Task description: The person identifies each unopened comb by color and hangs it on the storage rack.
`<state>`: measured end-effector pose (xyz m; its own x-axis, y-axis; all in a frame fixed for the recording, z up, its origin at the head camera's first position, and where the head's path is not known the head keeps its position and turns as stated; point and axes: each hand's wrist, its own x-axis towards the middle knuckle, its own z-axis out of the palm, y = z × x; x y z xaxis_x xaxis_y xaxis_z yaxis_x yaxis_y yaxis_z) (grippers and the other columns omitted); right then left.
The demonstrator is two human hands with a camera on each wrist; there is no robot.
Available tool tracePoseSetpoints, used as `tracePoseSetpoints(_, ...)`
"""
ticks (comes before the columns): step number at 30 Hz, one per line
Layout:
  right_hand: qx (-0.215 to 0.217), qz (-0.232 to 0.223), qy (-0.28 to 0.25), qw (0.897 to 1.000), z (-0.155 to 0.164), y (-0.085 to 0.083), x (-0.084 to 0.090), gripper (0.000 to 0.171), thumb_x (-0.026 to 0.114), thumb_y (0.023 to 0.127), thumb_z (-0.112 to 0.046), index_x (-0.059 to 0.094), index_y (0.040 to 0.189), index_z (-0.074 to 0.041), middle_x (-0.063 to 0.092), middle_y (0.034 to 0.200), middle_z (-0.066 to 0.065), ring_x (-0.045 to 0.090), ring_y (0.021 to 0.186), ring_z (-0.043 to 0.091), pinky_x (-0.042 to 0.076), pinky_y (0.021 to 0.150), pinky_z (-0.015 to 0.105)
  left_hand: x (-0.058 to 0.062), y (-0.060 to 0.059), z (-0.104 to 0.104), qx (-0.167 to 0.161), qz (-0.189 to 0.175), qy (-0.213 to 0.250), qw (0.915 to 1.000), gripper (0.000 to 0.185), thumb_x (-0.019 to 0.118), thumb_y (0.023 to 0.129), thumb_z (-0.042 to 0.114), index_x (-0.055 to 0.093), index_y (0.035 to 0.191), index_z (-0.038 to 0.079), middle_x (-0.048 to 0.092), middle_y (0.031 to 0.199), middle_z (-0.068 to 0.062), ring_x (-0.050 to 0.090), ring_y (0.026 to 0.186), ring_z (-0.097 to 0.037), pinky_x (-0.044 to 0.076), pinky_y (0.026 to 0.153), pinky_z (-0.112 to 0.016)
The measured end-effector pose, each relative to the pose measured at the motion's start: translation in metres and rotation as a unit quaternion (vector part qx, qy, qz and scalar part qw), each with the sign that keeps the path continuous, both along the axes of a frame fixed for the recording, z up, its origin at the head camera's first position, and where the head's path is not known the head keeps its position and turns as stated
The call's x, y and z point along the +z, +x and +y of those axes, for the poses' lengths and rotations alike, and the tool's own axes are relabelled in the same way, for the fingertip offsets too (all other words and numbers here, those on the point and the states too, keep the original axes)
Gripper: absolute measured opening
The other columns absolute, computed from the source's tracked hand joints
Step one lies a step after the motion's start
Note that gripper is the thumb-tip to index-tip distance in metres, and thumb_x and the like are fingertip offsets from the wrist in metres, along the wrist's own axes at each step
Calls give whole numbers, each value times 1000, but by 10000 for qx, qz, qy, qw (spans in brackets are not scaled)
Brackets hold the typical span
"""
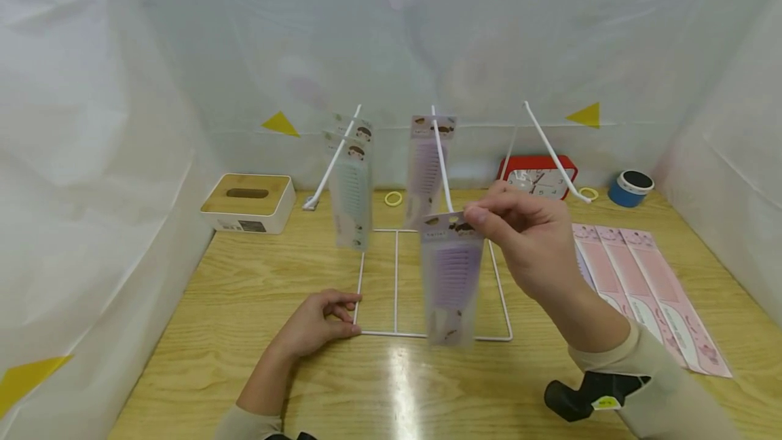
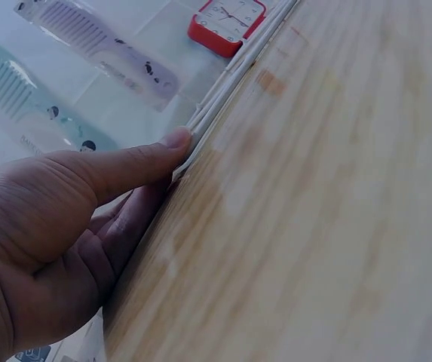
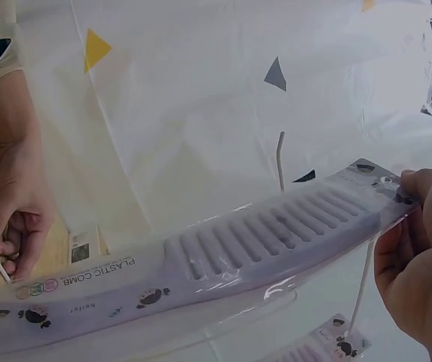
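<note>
My right hand (image 1: 534, 246) pinches the top corner of a packaged purple comb (image 1: 453, 284) beside the tip of the white rack's middle prong (image 1: 441, 161). The right wrist view shows the packaged comb up close, its card top between thumb and fingers. Another packaged purple comb (image 1: 425, 161) hangs farther back on that prong. Packaged green combs (image 1: 351, 189) hang on the left prong (image 1: 332, 158). On the table, my left hand (image 1: 314, 324) grips the left front corner of the white wire rack (image 1: 397, 334), thumb and fingers on the wire (image 2: 193, 136). The right prong (image 1: 556, 155) bears nothing.
Pink packages (image 1: 647, 277) lie fanned at the right. Along the back stand a tissue box (image 1: 281, 206), a red clock (image 1: 568, 167) and a blue-and-white cylinder (image 1: 626, 194). Yellow rings (image 1: 393, 199) lie nearby. White sheeting (image 1: 391, 39) encloses the table.
</note>
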<state>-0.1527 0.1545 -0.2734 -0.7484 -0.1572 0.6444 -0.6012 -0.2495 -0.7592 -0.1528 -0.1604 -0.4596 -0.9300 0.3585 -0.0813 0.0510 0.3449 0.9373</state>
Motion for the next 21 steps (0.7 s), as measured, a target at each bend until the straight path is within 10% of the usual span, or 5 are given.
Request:
tracePoseSetpoints(12, -91, -187, 71, 9998, -2, -8, -1, 5, 74, 87, 1, 78, 89, -1, 68, 81, 3, 52, 73, 12, 47, 64, 22, -6, 0, 0, -8, 73, 95, 9999, 53, 83, 80, 11, 64, 127, -3, 64, 114, -20, 65, 90, -14, 52, 76, -21)
tracePoseSetpoints(21, -630, -556, 323, 9959, -2, -46, -2, 12, 72, 88, 4, 79, 90, -5, 69, 82, -1, 59, 76, 11, 53, 70, 21, -3, 0, 0, 50, 75, 113, 9999, 52, 84, 80, 11, 65, 127, -2, 65, 114, -19, 65, 90, -16, 52, 74, -21)
